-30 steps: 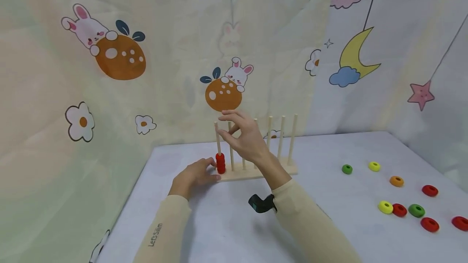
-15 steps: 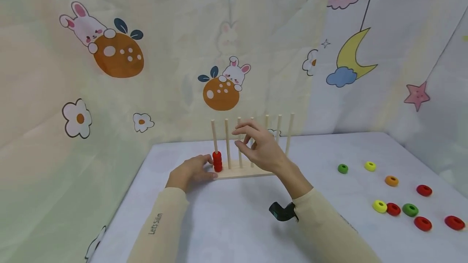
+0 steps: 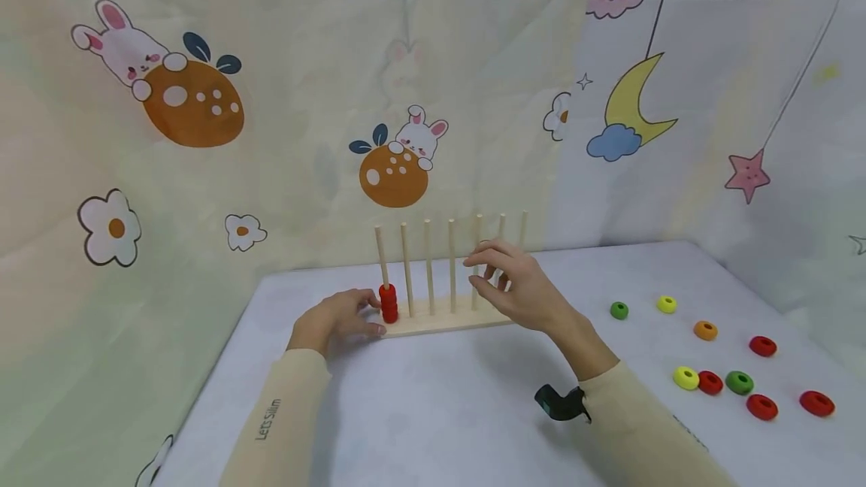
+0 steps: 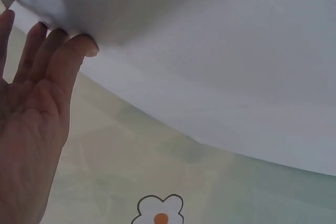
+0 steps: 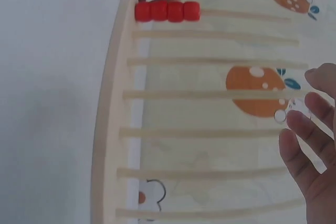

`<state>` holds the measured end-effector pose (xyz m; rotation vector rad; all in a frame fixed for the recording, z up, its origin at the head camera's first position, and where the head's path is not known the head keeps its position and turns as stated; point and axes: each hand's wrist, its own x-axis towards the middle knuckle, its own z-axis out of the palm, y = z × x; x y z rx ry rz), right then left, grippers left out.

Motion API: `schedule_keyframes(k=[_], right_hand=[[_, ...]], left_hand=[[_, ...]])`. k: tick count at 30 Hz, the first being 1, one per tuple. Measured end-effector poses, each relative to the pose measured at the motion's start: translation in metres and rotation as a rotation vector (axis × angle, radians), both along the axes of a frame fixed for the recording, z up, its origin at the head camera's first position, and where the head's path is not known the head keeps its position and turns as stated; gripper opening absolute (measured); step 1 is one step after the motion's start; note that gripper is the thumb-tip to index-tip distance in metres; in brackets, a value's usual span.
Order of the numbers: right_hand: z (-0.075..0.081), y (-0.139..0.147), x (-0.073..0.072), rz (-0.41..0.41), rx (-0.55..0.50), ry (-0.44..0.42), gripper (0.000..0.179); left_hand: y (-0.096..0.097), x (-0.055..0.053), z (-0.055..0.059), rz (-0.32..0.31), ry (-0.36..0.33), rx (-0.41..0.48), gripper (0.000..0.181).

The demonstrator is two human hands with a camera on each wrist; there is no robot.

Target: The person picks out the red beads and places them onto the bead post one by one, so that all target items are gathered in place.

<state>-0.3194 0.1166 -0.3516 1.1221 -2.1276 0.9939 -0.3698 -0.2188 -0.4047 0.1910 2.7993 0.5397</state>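
A wooden peg rack (image 3: 433, 322) with a row of upright pegs stands on the table. Its leftmost peg carries a stack of several red beads (image 3: 389, 304); the other visible pegs are bare. My left hand (image 3: 337, 320) holds the left end of the base, thumb at the front and fingers behind. In the left wrist view the left hand (image 4: 39, 85) shows its palm side, with the rack out of sight. My right hand (image 3: 524, 288) hovers before the pegs right of the middle, fingers loosely bent with nothing between them, hiding part of the rack's right end.
Loose beads lie on the right of the white table (image 3: 433, 412): a green bead (image 3: 619, 310), an orange bead (image 3: 706, 331), a yellow bead (image 3: 686, 378), a red bead (image 3: 816, 403) and several more. A printed cloth (image 3: 304, 134) hangs behind the table.
My right hand has moved right and down, from near the leftmost peg to the pegs right of the middle. The left hand stays at the rack's end; the head view has shifted slightly.
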Motion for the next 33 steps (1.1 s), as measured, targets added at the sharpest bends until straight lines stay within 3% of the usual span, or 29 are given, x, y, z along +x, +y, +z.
schedule_keyframes(k=[6, 14, 21, 26, 33], right_hand=[[-0.006, 0.024, 0.002, -0.058, 0.045, 0.0, 0.029], [-0.014, 0.054, 0.009, -0.112, 0.065, 0.008, 0.031], [-0.016, 0.079, 0.017, -0.176, 0.051, -0.008, 0.031], [-0.019, 0.099, 0.026, -0.229, 0.087, -0.044, 0.033], [-0.023, 0.129, 0.037, -0.311, 0.094, -0.047, 0.034]], left_hand=[[0.004, -0.003, 0.001, 0.013, -0.007, -0.005, 0.047], [0.005, -0.002, -0.001, 0.014, -0.053, 0.049, 0.078], [0.004, -0.003, 0.001, 0.005, -0.061, 0.062, 0.065], [0.002, -0.002, -0.001, 0.014, -0.075, 0.058, 0.066], [0.002, -0.001, 0.0, -0.022, -0.057, 0.046, 0.066]])
